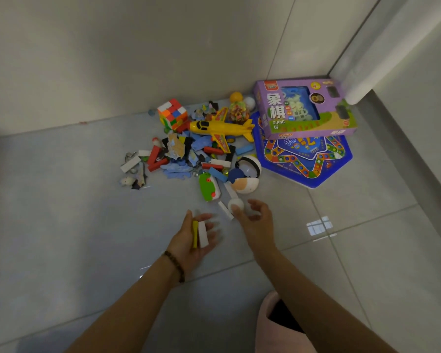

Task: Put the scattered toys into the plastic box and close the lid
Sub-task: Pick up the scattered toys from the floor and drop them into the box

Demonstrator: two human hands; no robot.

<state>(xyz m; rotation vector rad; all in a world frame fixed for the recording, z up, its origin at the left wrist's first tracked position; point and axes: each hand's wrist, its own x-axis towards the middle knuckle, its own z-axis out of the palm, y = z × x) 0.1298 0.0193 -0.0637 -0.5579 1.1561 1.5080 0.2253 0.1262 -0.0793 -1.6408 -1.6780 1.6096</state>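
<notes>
Up at twelve o'clock on the floor (87,212), toys (178,149) lie heaped. Barely begun, I judge. Left hand (183,247) cups two blocks (203,234); right hand (256,220), loosely curled and empty, hovers by a ball (236,205) at its eleven o'clock. Box not in view, so filling and closing both remain.

The pale grey floor tiles (61,212) are smooth and glossy (a window glares off them right of centre). The yellow toy aeroplane (222,128) at centre is shiny plastic; the purple game box (306,110), upper right, is printed card with a clear window. The dark beaded bracelet (175,266) looks wooden.
</notes>
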